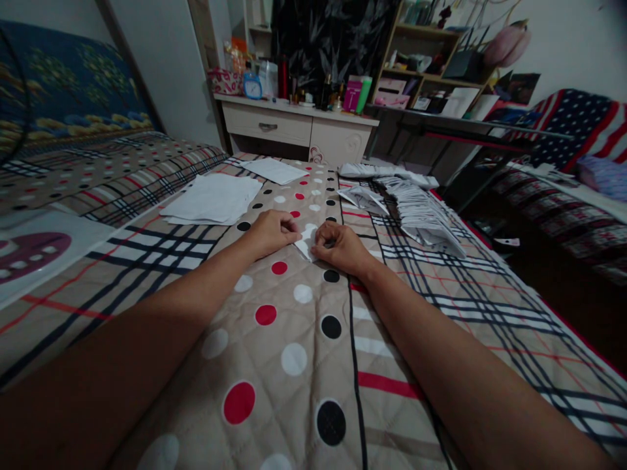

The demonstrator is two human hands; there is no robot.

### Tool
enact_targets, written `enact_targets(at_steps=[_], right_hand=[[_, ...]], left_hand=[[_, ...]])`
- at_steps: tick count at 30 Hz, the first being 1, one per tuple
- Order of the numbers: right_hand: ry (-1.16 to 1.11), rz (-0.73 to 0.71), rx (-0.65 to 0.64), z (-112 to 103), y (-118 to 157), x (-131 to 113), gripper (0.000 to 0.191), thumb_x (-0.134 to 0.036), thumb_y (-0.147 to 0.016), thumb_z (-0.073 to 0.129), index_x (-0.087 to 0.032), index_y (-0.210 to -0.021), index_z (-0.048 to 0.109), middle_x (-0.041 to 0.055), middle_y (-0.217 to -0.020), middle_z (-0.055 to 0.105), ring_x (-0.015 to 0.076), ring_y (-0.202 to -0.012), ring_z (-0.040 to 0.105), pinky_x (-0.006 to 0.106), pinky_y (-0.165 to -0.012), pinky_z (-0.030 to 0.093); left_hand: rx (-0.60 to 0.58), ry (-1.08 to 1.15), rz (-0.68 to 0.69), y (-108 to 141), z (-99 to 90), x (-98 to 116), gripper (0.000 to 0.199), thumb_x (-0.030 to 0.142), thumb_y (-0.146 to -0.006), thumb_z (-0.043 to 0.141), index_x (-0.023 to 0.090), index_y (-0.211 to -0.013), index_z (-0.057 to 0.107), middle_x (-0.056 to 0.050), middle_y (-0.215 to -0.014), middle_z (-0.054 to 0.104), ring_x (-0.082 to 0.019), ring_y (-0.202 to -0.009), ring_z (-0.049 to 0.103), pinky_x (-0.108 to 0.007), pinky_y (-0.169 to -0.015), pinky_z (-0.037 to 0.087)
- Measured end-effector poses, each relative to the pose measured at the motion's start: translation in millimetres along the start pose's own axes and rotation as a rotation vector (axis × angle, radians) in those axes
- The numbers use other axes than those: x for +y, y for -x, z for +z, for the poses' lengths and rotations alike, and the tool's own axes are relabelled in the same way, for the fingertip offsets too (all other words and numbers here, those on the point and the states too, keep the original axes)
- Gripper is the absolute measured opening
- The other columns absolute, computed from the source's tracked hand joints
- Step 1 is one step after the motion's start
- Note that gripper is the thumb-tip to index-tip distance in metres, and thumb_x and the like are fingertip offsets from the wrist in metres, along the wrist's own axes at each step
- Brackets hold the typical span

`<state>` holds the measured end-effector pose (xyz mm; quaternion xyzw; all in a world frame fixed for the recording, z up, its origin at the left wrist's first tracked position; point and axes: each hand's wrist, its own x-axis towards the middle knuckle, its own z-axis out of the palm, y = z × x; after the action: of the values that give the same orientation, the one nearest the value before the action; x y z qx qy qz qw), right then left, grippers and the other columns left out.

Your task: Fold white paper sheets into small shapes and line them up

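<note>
Head view: left hand (273,233) and right hand (343,248) grip white paper (304,247)

The left hand pinches the left edge between thumb and fingers; the right hand, fingers curled, closes on the right side. The white paper sits between them, at the dotted strip of the quilt (289,329). Farther left lies a flat paper stack (213,198); beyond it, near the far dresser (269,125), lies another sheet (274,171). Folded papers (425,219) form a long row at right.

white paper (305,245): partly hidden by fingers (290,226) | forearms (431,352): cut off below | starred cloth (568,130): cut off right
</note>
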<state>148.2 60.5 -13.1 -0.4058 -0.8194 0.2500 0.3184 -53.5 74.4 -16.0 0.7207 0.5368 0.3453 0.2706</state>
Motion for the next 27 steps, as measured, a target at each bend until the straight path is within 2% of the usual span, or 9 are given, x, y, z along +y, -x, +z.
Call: enact_targets(at_steps=[4, 7, 9, 14, 17, 23, 27], right_hand=[[0.000, -0.017, 0.004, 0, 0, 0, 0.017, -0.014, -0.069, 0.067, -0.019, -0.057, 0.055, 0.0004, -0.076, 0.061, 0.0131, -0.072, 0.055, 0.027, -0.072, 0.045], [0.002, -0.025, 0.010, 0, 0, 2, 0.016, -0.015, -0.069, 0.067, -0.019, -0.057, 0.055, 0.0007, -0.075, 0.061, 0.0134, -0.072, 0.056, 0.027, -0.072, 0.045], [0.002, -0.021, 0.011, 1, 0, 2, 0.016, -0.016, -0.069, 0.067, -0.018, -0.058, 0.056, 0.0010, -0.075, 0.061, 0.0135, -0.072, 0.056, 0.028, -0.072, 0.045], [-0.012, -0.028, 0.026, 1, 1, 2, 0.015, -0.019, -0.071, 0.066, -0.018, -0.059, 0.057, 0.0010, -0.074, 0.060, 0.0133, -0.071, 0.056, 0.027, -0.070, 0.044], [-0.078, 0.006, 0.009, -3, 0, 5, 0.011, -0.021, -0.072, 0.065, -0.017, -0.063, 0.060, 0.0007, -0.073, 0.062, 0.0129, -0.070, 0.055, 0.026, -0.067, 0.043], [-0.342, 0.190, 0.036, -9, -4, 15, 0.015, -0.031, -0.071, 0.065, -0.016, -0.071, 0.065, 0.0000, -0.066, 0.063, 0.0128, -0.062, 0.054, 0.026, -0.063, 0.042], [-0.299, 0.181, 0.049, -7, -5, 16, 0.021, -0.036, -0.071, 0.067, -0.016, -0.069, 0.065, 0.0009, -0.067, 0.064, 0.0129, -0.063, 0.053, 0.026, -0.060, 0.042]], left_hand=[[-0.025, -0.116, 0.072, 0, 1.4, 4, 0.008, 0.019, -0.067, 0.063, 0.016, -0.072, 0.069, -0.001, -0.066, 0.066, -0.013, -0.059, 0.056, -0.024, -0.056, 0.043], [-0.008, -0.253, 0.162, 4, 1.8, 7, 0.017, 0.016, -0.071, 0.056, 0.016, -0.076, 0.072, -0.003, -0.078, 0.067, -0.014, -0.065, 0.057, -0.026, -0.062, 0.044], [-0.010, -0.273, 0.187, 7, 2.2, 7, 0.018, 0.020, -0.072, 0.058, 0.017, -0.082, 0.074, -0.005, -0.086, 0.068, -0.014, -0.069, 0.058, -0.027, -0.066, 0.045], [-0.063, -0.238, 0.168, 9, 4.1, 4, 0.029, 0.038, -0.070, 0.071, 0.020, -0.091, 0.074, -0.004, -0.090, 0.069, -0.017, -0.077, 0.061, -0.028, -0.071, 0.047], [-0.072, -0.230, 0.160, 10, 4.8, 7, 0.026, 0.039, -0.070, 0.072, 0.020, -0.089, 0.074, -0.003, -0.090, 0.070, -0.017, -0.079, 0.062, -0.028, -0.074, 0.047], [-0.075, -0.210, 0.165, 11, 5.0, 9, 0.026, 0.043, -0.070, 0.075, 0.021, -0.085, 0.075, -0.003, -0.088, 0.071, -0.017, -0.079, 0.062, -0.029, -0.073, 0.047], [-0.063, -0.202, 0.153, 11, 5.9, 7, 0.026, 0.042, -0.069, 0.075, 0.021, -0.085, 0.075, -0.003, -0.088, 0.072, -0.017, -0.077, 0.063, -0.028, -0.072, 0.047]])
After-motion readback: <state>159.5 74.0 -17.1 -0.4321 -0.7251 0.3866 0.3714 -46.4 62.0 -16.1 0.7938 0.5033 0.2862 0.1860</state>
